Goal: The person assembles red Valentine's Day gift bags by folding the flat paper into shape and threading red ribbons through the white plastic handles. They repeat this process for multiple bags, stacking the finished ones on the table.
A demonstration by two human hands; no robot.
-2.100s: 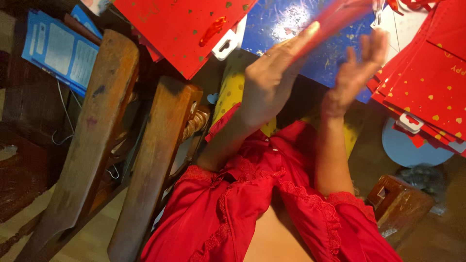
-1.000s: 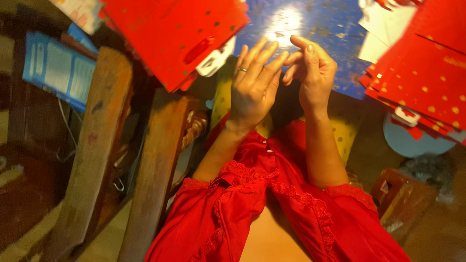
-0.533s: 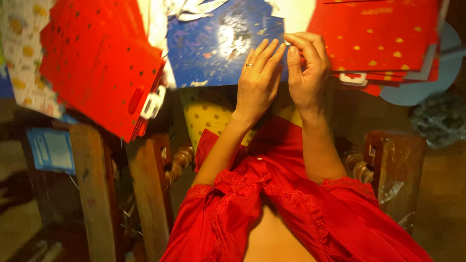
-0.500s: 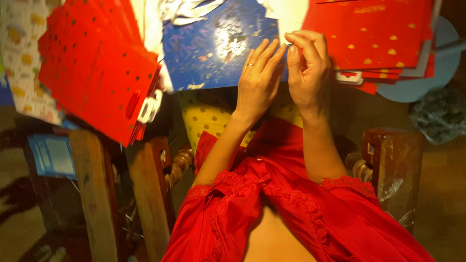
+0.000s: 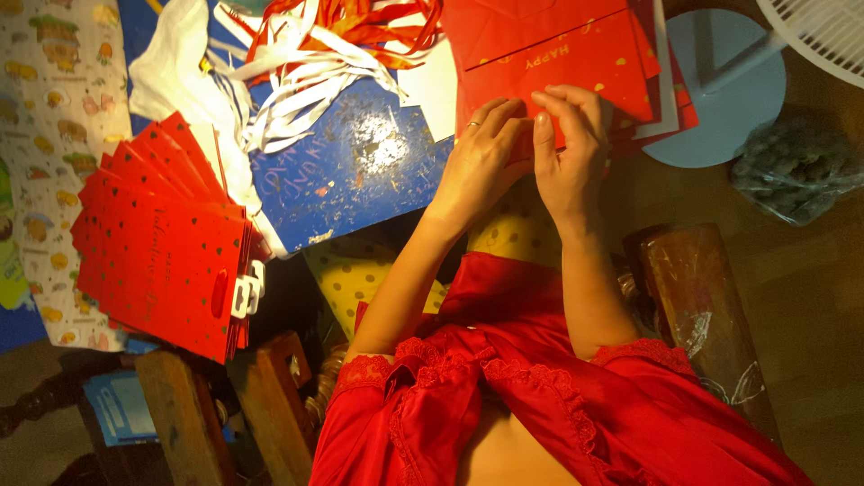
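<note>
Both my hands, left (image 5: 477,166) and right (image 5: 569,153), pinch the red paper bag (image 5: 558,58). Blue sheet (image 5: 351,171) beside; red bag stack (image 5: 166,243) far left; ribbons (image 5: 333,36) above.

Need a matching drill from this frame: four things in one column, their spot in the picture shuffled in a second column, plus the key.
Things:
1. fanned stack of red bags
2. blue glitter sheet
3. pale blue round disc
4. red and white ribbon handles

Places:
A. top centre
B. far left
C. upper right, beside the right hand
D. just left of the left hand

Pairs: 1-B, 2-D, 3-C, 4-A
</note>
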